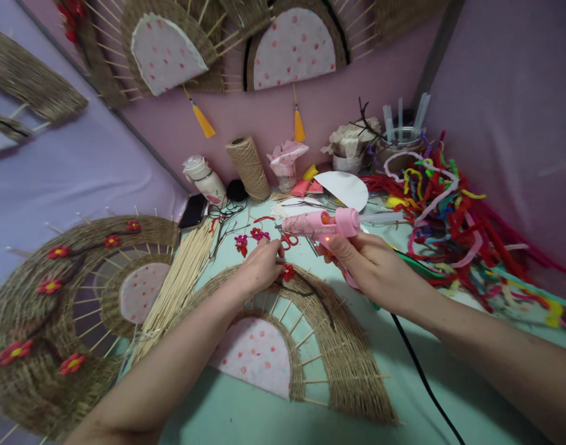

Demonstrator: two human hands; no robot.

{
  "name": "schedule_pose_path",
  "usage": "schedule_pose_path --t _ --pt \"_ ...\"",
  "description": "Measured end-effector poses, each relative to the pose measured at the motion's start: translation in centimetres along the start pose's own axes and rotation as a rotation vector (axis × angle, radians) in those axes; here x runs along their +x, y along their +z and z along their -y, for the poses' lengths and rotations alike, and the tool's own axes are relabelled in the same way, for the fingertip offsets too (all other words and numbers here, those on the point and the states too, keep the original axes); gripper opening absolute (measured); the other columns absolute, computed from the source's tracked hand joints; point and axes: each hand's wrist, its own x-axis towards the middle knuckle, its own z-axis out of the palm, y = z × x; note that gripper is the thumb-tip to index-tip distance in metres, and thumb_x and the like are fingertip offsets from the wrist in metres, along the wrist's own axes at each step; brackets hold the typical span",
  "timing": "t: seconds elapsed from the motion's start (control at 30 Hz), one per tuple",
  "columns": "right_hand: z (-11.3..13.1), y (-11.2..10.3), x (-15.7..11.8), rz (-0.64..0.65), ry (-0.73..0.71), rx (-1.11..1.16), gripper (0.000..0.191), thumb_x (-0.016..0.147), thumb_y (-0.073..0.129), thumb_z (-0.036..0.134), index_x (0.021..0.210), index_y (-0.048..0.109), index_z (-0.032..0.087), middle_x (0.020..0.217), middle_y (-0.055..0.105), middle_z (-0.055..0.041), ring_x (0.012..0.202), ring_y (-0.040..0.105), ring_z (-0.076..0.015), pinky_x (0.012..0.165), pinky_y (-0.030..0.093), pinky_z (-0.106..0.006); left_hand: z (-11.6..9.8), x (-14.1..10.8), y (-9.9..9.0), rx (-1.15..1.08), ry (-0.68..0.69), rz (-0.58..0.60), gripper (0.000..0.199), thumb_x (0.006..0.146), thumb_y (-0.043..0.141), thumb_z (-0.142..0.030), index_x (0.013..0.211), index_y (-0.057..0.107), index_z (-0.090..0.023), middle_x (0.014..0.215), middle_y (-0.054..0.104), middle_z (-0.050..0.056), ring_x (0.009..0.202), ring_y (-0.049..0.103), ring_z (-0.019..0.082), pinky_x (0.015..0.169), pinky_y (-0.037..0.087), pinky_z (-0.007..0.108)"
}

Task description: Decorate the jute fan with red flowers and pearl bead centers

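My right hand (373,262) is wrapped round a pink glue gun (317,224), its nozzle pointing left and a clear glue stick out of its back. My left hand (263,266) reaches over the upper edge of a woven twine fan (352,352), fingers bent near small red and magenta flowers (240,243); whether the fingertips hold anything is hidden. One red flower (287,272) sits on the fan beside a dark twig (310,294), just right of my left hand. Red-handled scissors (289,241) lie beneath the nozzle.
Thin sticks (185,272) and a finished fan (27,309) lie left. Behind stand a bottle (203,179), twine spool (248,168) and pots. Colourful pipe cleaners (450,210) heap up at the right. A black cord (422,374) runs below my right arm.
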Motion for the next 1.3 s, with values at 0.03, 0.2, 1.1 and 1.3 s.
schedule_pose_path --t 0.03,0.2,1.1,1.3 --pt "0.0 0.0 0.0 0.000 0.003 0.001 0.058 0.093 0.033 0.066 0.068 0.056 0.018 0.048 0.041 0.0041 0.044 0.039 -0.0109 0.047 0.032 -0.026 0.0 0.0 0.0 0.001 -0.007 0.000 0.020 0.070 0.063 -0.018 0.088 0.054 -0.021 0.093 0.049 0.004 0.088 0.054 0.021 0.075 0.042 0.029" --pt "0.1 0.1 -0.1 0.001 0.012 -0.007 0.060 0.092 0.031 0.068 0.068 0.055 0.018 0.048 0.041 0.0039 0.044 0.039 -0.0113 0.047 0.033 -0.027 -0.3 -0.2 0.1 -0.005 -0.020 -0.005 0.022 0.070 0.064 -0.020 0.090 0.054 -0.021 0.095 0.048 0.004 0.086 0.054 0.020 0.074 0.043 0.029" --pt "-0.6 -1.1 0.4 -0.072 0.051 -0.072 0.067 0.080 0.035 0.082 0.064 0.057 0.020 0.056 0.054 -0.0045 0.053 0.050 -0.0184 0.049 0.039 -0.030 -3.2 -9.7 2.0 0.207 -0.066 -0.317 0.031 0.094 0.044 -0.033 0.116 0.064 -0.028 0.098 0.050 0.010 0.095 0.041 0.028 0.077 0.034 0.041" --pt "-0.8 -1.0 0.3 -0.071 0.116 -0.046 0.064 0.078 0.041 0.080 0.068 0.060 0.020 0.058 0.055 -0.0041 0.056 0.053 -0.0201 0.050 0.041 -0.030 -2.8 -8.7 1.7 0.291 -0.046 -0.229 0.033 0.095 0.039 -0.036 0.115 0.065 -0.031 0.103 0.048 0.010 0.099 0.041 0.029 0.079 0.035 0.042"
